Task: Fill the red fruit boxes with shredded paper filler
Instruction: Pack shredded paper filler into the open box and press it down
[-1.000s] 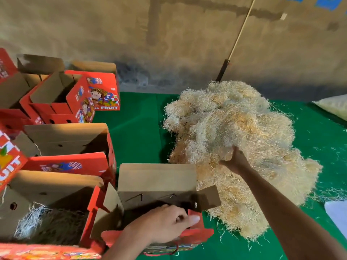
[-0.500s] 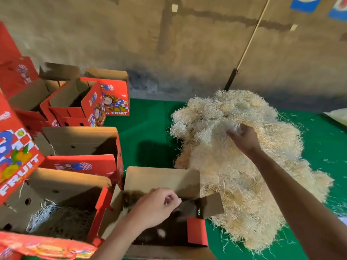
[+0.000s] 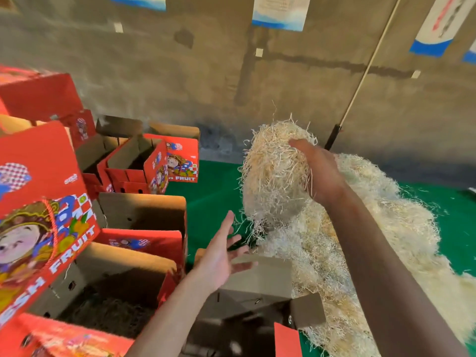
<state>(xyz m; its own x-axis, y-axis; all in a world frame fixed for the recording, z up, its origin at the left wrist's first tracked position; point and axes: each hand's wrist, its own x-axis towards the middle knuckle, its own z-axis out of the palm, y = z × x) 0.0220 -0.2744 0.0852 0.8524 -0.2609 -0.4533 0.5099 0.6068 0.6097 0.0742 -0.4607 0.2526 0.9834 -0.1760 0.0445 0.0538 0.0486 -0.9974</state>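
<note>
The right hand (image 3: 320,171) is raised above the green-covered table (image 3: 211,199), its fingers curled round a big clump of pale shredded paper filler (image 3: 273,173) — strands hang down from the clump toward the large heap of the same straw-coloured filler (image 3: 365,243) lying on the table beneath and to the right. The left hand (image 3: 222,256) is held out palm up with its fingers spread apart, holding nothing, just below and to the left of the lifted clump. Beneath the left hand stands an open red cardboard fruit box (image 3: 257,313) with brown flaps raised; its inside is dark and what it holds cannot be made out. Just beside it on the left, another open red fruit box (image 3: 116,287) already has a dark tangle of shredded filler in its bottom. More open red boxes printed with a cartoon figure and the word FRUIT (image 3: 152,163) stand farther back on the left — near a bare concrete wall (image 3: 257,86), against which a thin pale stick (image 3: 360,81) leans.
</note>
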